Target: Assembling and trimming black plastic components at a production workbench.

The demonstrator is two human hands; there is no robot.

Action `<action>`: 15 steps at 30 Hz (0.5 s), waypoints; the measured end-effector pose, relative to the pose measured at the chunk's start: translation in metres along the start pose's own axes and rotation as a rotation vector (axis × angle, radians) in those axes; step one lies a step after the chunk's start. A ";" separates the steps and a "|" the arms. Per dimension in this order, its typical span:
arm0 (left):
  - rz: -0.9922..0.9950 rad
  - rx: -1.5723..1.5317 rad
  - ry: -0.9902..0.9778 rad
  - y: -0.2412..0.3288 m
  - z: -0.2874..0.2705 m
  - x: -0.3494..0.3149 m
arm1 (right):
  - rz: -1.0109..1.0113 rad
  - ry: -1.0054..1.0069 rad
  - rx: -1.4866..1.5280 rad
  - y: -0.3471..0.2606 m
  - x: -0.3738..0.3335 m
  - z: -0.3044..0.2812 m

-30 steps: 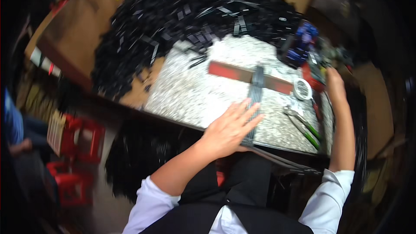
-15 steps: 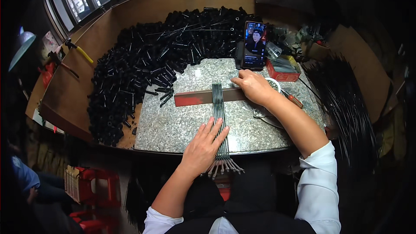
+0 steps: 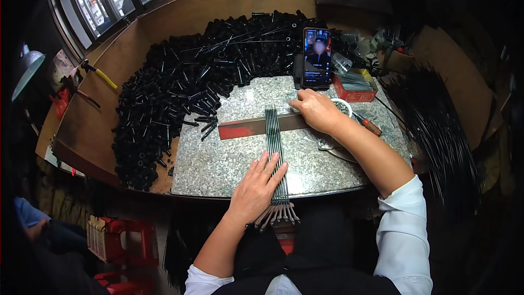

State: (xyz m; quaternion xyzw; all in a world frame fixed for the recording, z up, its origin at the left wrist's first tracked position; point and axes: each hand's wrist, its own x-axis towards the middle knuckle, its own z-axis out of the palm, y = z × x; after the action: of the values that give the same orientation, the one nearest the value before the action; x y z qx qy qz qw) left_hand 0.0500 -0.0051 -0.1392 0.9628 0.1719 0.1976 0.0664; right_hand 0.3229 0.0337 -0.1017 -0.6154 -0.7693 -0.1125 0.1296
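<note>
A row of thin dark metal rods (image 3: 274, 145) lies side by side across a red-and-brown flat bar (image 3: 240, 129) on a speckled stone slab (image 3: 207, 158). Their knobbed near ends fan out past the slab's front edge. My left hand (image 3: 252, 188) rests flat over the left side of the rods, fingers stretched out. Beyond the bar's right part, my right hand (image 3: 316, 110) is closed, with thumb and fingertips pressed together low over the slab; whatever is between them is too small to make out. A white-rimmed round dish (image 3: 348, 106) stands just behind that hand, partly hidden by it.
Black tubular parts (image 3: 180, 87) are heaped at the back left. A phone (image 3: 317, 57) stands upright beside a red box (image 3: 355, 90) of thin pieces. A screwdriver (image 3: 372, 127) lies at right, near dark rods (image 3: 442, 136). Yellow-handled pliers (image 3: 101, 74) hang on the wooden side wall.
The view has shifted slightly. The rods' knobbed ends sit closer together and a little further left. Both hands keep nearly the same places.
</note>
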 end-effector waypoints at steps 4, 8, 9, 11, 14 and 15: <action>-0.008 0.000 0.002 0.001 -0.001 -0.001 | -0.036 0.049 0.035 0.002 0.001 0.004; -0.001 0.018 -0.002 0.000 0.000 0.000 | -0.049 0.079 0.086 0.002 0.000 0.005; -0.006 0.036 0.001 0.002 -0.002 0.000 | -0.049 0.079 0.086 0.003 0.001 0.006; -0.013 0.055 0.005 0.004 -0.003 0.001 | -0.053 0.067 0.085 0.003 0.002 0.009; -0.017 0.056 -0.005 0.004 -0.004 0.001 | -0.048 0.053 0.096 0.002 0.004 0.007; -0.020 0.044 -0.005 0.004 -0.005 0.000 | -0.049 0.053 0.096 0.002 0.004 0.007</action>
State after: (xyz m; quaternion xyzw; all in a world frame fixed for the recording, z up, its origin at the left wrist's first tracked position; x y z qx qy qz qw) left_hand 0.0495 -0.0085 -0.1335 0.9627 0.1857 0.1908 0.0473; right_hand 0.3233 0.0397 -0.1067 -0.5863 -0.7849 -0.0951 0.1766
